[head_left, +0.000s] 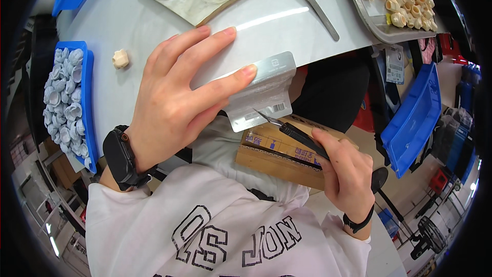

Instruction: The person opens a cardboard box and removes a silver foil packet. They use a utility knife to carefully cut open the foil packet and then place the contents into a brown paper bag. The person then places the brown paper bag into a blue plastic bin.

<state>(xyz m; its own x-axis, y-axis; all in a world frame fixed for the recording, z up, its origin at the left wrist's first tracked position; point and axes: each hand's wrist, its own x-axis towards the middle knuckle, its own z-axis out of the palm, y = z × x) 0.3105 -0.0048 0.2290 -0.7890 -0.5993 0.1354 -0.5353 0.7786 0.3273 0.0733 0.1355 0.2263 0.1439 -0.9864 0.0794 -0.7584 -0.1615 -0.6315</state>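
My left hand (pixel 177 90) lies spread over the white table (pixel 115 90), its fingers stretched out on the tabletop. Its thumb presses on a silver, creased flat packet (pixel 266 90) with a small barcode, which sticks out over the table's near edge. In my right hand (pixel 346 169) is a craft knife (pixel 300 137) with a black handle and a thin pointed blade. The blade tip lies at the packet's lower part; whether it touches, I cannot tell. Beneath the knife, a brown cardboard box (pixel 277 166) sits by my lap.
A blue tray (pixel 90 97) of grey-blue cup-shaped pieces stands at the left, near one cream piece (pixel 120 59). Metal tweezers (pixel 312 5), a square slab (pixel 192 14) with clear round dishes and a metal tray (pixel 382 33) of cream pieces lie farther back. Another blue tray (pixel 412 123) is at right.
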